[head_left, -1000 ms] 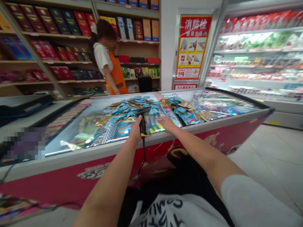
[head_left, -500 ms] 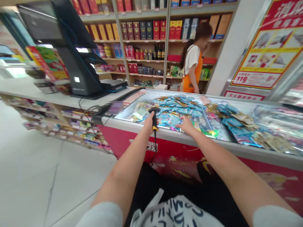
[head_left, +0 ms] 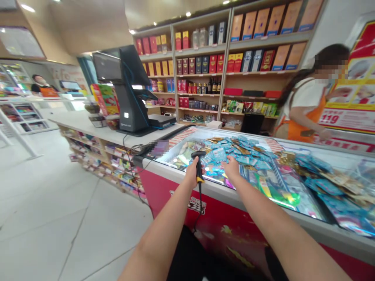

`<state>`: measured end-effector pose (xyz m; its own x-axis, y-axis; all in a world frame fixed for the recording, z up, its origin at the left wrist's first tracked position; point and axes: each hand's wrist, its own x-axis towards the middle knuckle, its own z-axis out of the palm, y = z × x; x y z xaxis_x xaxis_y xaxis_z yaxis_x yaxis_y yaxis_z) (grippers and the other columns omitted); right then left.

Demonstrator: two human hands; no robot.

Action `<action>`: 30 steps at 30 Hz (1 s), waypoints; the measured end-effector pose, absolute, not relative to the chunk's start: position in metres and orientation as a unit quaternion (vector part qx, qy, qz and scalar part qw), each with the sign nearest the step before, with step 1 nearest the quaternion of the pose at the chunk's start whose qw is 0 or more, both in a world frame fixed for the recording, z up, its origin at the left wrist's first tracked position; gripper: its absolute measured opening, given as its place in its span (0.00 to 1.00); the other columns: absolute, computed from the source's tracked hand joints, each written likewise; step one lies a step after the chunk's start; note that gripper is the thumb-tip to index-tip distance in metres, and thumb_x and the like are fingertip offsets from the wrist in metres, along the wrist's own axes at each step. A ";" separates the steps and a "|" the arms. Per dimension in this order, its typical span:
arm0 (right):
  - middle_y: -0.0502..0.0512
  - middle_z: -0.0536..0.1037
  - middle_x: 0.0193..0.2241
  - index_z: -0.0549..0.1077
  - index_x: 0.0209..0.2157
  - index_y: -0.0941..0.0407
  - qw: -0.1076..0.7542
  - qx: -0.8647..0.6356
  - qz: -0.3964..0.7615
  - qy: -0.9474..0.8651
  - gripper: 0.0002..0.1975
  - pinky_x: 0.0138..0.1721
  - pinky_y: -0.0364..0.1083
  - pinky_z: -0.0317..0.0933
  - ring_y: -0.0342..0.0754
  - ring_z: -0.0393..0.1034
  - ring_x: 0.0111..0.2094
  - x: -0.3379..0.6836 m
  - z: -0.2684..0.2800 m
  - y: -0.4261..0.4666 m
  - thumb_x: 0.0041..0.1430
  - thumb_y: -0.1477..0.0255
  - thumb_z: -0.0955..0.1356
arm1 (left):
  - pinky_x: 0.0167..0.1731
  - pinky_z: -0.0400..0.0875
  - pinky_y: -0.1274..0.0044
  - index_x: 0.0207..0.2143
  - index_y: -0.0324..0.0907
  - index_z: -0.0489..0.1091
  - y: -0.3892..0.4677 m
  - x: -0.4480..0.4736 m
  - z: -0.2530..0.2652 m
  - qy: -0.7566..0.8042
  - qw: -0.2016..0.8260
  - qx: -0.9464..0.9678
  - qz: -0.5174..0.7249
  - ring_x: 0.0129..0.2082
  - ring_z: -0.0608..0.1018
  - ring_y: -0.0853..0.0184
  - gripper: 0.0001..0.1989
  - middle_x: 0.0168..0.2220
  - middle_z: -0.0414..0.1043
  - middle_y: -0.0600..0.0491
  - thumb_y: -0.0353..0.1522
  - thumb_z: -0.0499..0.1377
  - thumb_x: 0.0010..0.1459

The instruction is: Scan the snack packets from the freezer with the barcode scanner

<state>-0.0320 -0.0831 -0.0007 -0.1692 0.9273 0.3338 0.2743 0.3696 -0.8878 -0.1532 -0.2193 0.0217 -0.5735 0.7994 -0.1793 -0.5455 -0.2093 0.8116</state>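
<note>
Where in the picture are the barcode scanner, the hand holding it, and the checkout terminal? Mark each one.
barcode scanner (head_left: 199, 164): head view, on its dark head above the yellow band.
left hand (head_left: 191, 174): head view, on the back of the hand.
checkout terminal (head_left: 131, 93): head view, on its black stand.

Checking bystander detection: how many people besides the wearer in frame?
2. One person in an orange apron stands behind the freezer at right; another person is far left in the background. Shelving may hide more.

arms: bare to frame edge | lap: black garment | hands: ungloved
</note>
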 end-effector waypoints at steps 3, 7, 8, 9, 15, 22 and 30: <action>0.60 0.77 0.40 0.69 0.45 0.60 0.484 -0.425 0.370 -0.670 0.19 0.35 0.44 0.64 0.49 0.73 0.35 -0.056 0.002 -0.078 0.49 0.72 0.65 | 0.14 0.62 0.82 0.29 0.37 0.65 -0.221 -0.157 0.022 0.432 0.448 0.120 0.773 0.15 0.68 0.74 0.18 0.21 0.66 0.54 0.44 0.57 0.54; 0.62 0.77 0.39 0.70 0.42 0.61 0.482 -0.432 0.324 -0.690 0.16 0.38 0.46 0.63 0.52 0.72 0.37 -0.075 0.004 -0.069 0.50 0.72 0.65 | 0.14 0.62 0.83 0.30 0.38 0.66 -0.218 -0.160 0.022 0.403 0.470 0.123 0.775 0.16 0.68 0.75 0.17 0.21 0.65 0.54 0.44 0.58 0.53; 0.63 0.77 0.39 0.71 0.42 0.61 0.478 -0.441 0.311 -0.693 0.15 0.38 0.46 0.63 0.53 0.72 0.38 -0.077 0.004 -0.067 0.51 0.72 0.65 | 0.14 0.61 0.83 0.30 0.38 0.65 -0.216 -0.161 0.022 0.398 0.473 0.127 0.776 0.15 0.67 0.75 0.17 0.21 0.65 0.54 0.45 0.59 0.52; 0.63 0.77 0.39 0.71 0.41 0.60 0.473 -0.450 0.306 -0.693 0.15 0.38 0.47 0.62 0.53 0.72 0.38 -0.078 0.003 -0.064 0.51 0.71 0.65 | 0.14 0.61 0.83 0.29 0.38 0.65 -0.214 -0.161 0.022 0.395 0.474 0.130 0.776 0.15 0.67 0.75 0.18 0.20 0.65 0.55 0.45 0.59 0.52; 0.62 0.77 0.36 0.70 0.42 0.59 0.453 -0.454 0.301 -0.705 0.15 0.34 0.47 0.61 0.54 0.73 0.36 -0.082 -0.007 -0.057 0.54 0.68 0.63 | 0.12 0.58 0.83 0.27 0.38 0.65 -0.195 -0.160 0.022 0.409 0.495 0.127 0.756 0.14 0.66 0.75 0.22 0.17 0.63 0.55 0.49 0.57 0.51; 0.63 0.77 0.37 0.70 0.43 0.59 0.427 -0.461 0.282 -0.725 0.15 0.36 0.47 0.59 0.55 0.72 0.38 -0.079 -0.005 -0.063 0.57 0.68 0.61 | 0.13 0.60 0.82 0.27 0.38 0.66 -0.190 -0.149 0.018 0.439 0.437 0.159 0.769 0.15 0.67 0.74 0.20 0.20 0.66 0.54 0.47 0.59 0.50; 0.60 0.77 0.36 0.70 0.43 0.57 0.421 -0.442 0.331 -0.720 0.14 0.34 0.45 0.59 0.52 0.72 0.35 -0.078 -0.007 -0.064 0.57 0.69 0.61 | 0.15 0.62 0.80 0.27 0.39 0.65 -0.191 -0.143 0.013 0.481 0.347 0.198 0.781 0.16 0.69 0.73 0.22 0.21 0.67 0.54 0.50 0.61 0.46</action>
<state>-0.0777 -0.0641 -0.0067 -0.2549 0.9148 0.3135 0.3581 0.3904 -0.8481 -0.1433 -0.1908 0.0127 -0.6813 0.7316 -0.0250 -0.3512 -0.2967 0.8881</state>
